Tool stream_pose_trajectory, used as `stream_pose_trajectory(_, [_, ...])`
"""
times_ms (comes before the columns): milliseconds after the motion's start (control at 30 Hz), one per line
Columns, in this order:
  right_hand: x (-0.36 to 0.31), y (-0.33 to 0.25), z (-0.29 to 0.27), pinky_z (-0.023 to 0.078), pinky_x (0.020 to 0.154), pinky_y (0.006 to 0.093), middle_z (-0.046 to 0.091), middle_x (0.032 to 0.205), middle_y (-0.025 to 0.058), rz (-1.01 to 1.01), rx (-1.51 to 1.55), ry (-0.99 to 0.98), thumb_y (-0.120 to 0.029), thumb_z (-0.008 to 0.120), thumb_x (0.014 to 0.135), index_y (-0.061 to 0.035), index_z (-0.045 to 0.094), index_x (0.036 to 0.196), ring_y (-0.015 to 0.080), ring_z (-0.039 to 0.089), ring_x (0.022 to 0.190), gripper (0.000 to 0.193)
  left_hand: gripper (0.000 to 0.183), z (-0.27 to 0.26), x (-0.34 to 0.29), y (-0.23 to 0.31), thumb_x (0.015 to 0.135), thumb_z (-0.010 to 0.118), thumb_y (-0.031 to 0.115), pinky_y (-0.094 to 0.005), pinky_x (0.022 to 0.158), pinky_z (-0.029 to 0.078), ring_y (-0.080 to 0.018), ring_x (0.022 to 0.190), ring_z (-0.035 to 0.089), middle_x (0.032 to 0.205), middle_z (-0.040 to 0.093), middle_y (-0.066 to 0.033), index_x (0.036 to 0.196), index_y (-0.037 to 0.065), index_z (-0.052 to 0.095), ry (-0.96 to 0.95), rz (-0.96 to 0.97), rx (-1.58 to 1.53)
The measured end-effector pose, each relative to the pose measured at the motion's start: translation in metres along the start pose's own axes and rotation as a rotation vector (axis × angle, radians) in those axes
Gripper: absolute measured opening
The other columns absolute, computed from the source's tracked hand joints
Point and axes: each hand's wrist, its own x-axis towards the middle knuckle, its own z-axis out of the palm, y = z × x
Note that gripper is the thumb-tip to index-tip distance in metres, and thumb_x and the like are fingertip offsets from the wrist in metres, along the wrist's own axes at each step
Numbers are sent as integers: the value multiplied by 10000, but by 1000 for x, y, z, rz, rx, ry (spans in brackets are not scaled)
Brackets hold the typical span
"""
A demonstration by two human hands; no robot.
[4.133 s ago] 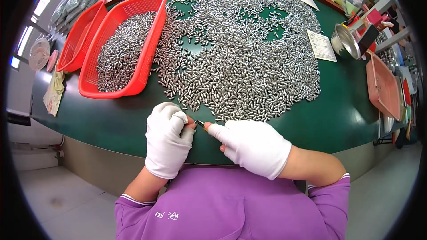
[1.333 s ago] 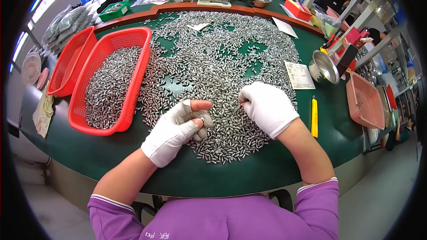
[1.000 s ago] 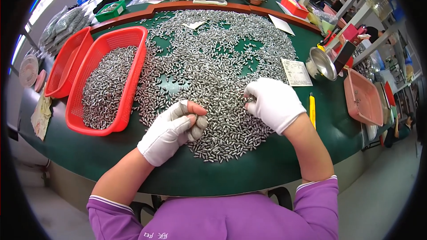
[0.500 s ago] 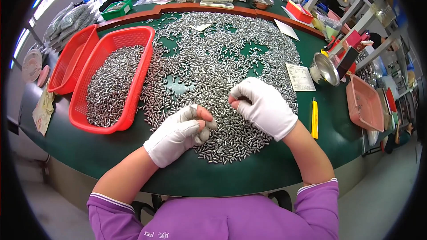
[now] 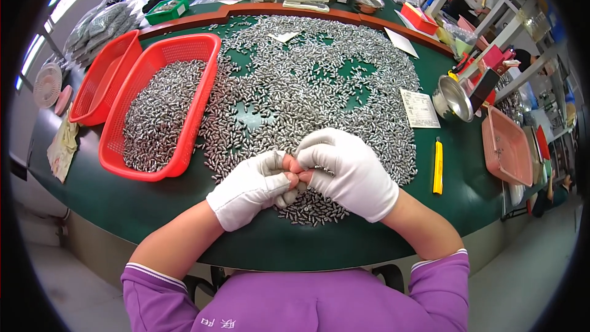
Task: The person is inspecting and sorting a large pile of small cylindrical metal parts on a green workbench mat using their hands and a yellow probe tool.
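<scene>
A wide spread of small silvery metal pieces (image 5: 295, 95), pointed like little bullets, covers the middle of the green table (image 5: 393, 227). Over its near part my left hand (image 5: 253, 185) and my right hand (image 5: 349, 171) meet, thumbs and fingertips pinched together and touching. Both wear white gloves with bare thumb and finger tips. Whatever sits between the fingertips is too small and covered to make out. To the left stands a red plastic basket (image 5: 214, 74) with a heap of the same pieces in it.
Another red basket (image 5: 80, 101) leans beside the first. At right lie a yellow cutter knife (image 5: 437, 167), a printed paper slip (image 5: 420, 109), a metal bowl (image 5: 453, 98) and a pink basket (image 5: 507, 147). A brown wooden rim (image 5: 295, 10) borders the far side.
My right hand has moved left and down until its fingertips meet those of my left hand. My left hand has shifted slightly right and its fingers have drawn together.
</scene>
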Motion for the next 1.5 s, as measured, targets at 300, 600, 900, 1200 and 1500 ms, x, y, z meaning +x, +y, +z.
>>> stream_pose_trajectory(300, [5,-7,-6,514,708,369,631,895,80,-41,-131,42,-50,690,745,-47,630,840,286,622,806,112,244,6,-1,0,899,676,198,-232,690,472,-87,754,555,903,603,-20,1053,57,549,99,51,61])
stream_pose_trajectory(600, [1,5,0,523,708,354,638,903,93,0,-102,88,-16,706,735,-59,662,908,286,629,807,184,222,-1,1,-5,924,646,245,-228,677,466,-79,742,561,907,625,-17,1038,72,565,54,50,139])
stream_pose_trajectory(900, [-7,25,1,505,741,390,630,879,63,211,-604,-145,-172,675,776,-101,659,879,274,619,834,125,218,4,-3,0,962,582,254,-217,669,466,-73,728,562,902,628,-19,1069,65,578,50,70,131])
stream_pose_trajectory(1200, [0,11,-8,497,721,380,623,828,68,103,-507,49,-120,681,762,-89,640,803,270,608,792,66,239,4,-2,1,958,575,222,-209,695,456,-77,769,556,947,609,-23,1129,57,551,-2,48,31])
stream_pose_trajectory(1500, [-2,-6,-1,498,700,369,615,855,80,69,-42,56,-89,722,729,-81,663,868,273,604,783,151,278,9,-1,-1,907,671,228,-206,681,418,-76,760,505,936,576,-4,1086,77,522,77,38,-99])
